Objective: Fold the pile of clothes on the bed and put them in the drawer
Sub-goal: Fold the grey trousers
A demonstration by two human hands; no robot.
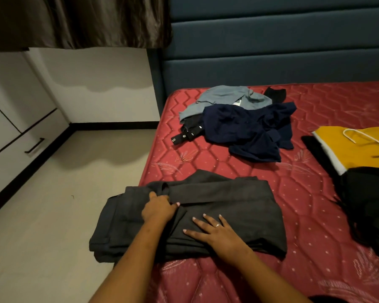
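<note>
Bedside action: the dark grey trousers (206,206) lie part-folded at the near left corner of the red mattress (315,226), their left end hanging over its edge above the floor (53,215). The left hand (159,209) curls its fingers around a fold near the waistband and grips it. The right hand (214,234) lies flat, fingers spread, pressing the cloth down.

Further up the bed sits the unfolded pile: a navy garment (249,127) on top, a grey-blue garment (223,97) behind it and a black buckled strap (184,136) poking out on the left. To the right a yellow garment (359,147) rests beside a black garment (370,204). The drawer (20,154) with its black handle stands across the floor on the left, closed and well apart from the trousers.
</note>
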